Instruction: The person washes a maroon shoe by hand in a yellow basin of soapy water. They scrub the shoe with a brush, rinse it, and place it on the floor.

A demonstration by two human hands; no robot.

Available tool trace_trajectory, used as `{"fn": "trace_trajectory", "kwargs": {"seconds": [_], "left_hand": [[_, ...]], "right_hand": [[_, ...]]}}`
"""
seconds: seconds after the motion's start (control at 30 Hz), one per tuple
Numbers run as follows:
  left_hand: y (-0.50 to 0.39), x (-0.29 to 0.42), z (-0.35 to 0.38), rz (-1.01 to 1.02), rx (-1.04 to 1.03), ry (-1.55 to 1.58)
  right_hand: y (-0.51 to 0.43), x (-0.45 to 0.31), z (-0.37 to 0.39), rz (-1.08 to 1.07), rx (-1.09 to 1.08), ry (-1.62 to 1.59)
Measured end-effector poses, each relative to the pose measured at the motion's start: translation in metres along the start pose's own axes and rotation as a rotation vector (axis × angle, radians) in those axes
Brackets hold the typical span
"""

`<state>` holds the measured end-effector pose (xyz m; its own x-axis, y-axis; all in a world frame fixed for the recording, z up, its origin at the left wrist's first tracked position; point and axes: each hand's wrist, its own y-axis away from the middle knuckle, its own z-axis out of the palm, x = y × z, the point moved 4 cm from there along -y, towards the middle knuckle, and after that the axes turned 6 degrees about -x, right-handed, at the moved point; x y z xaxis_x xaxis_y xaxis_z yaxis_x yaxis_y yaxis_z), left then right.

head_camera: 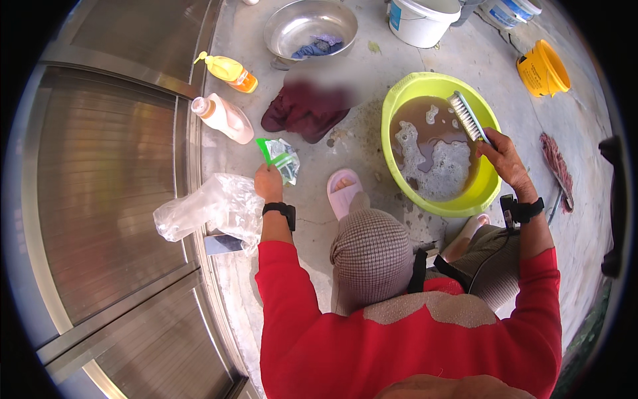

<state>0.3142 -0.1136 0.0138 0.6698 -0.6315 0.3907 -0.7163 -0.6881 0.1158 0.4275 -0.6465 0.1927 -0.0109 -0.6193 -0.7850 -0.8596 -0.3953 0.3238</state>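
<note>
My right hand [506,157] grips a scrubbing brush [466,115] by its handle end, with the white bristles facing left. The brush is over the right side of a yellow-green plastic basin [394,167] of brownish water with patches of foam [443,164]. On the left, my left hand [269,182] is closed on a green and white plastic packet [283,158], whose far end spreads away from me. A clear plastic bag [219,204] lies beside that hand. Ahead of the packet rests a dark maroon cloth [309,112], its upper part blurred.
A pink bottle [227,119] and a yellow pump bottle [232,74] stand by the metal-framed door [114,189]. Beyond are a steel basin [281,32] holding wet cloth, a white bucket [423,25] and a yellow bucket [543,70]. A mop head [556,167] lies right; a phone [223,244] lies left.
</note>
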Motion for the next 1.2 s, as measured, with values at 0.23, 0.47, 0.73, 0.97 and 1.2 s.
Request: {"fn": "trace_trajectory", "kwargs": {"seconds": [0.23,0.47,0.73,0.97,1.2], "left_hand": [[0.028,-0.052,-0.073,-0.129,-0.033,0.701],[0.035,-0.107,-0.105,-0.248,0.102,0.785],[0.037,-0.142,-0.066,-0.544,-0.118,0.928],[0.103,-0.217,-0.125,-0.523,-0.048,0.802],[0.246,-0.288,-0.124,-0.8,-0.147,0.499]], "right_hand": [[-0.007,0.005,0.002,0.058,-0.022,0.055],[-0.009,-0.009,0.01,-0.021,-0.07,0.067],[-0.002,-0.019,0.009,-0.022,-0.051,0.011],[-0.005,-0.012,0.01,-0.001,-0.038,0.0],[-0.006,-0.008,0.015,0.048,-0.024,0.081]]}}
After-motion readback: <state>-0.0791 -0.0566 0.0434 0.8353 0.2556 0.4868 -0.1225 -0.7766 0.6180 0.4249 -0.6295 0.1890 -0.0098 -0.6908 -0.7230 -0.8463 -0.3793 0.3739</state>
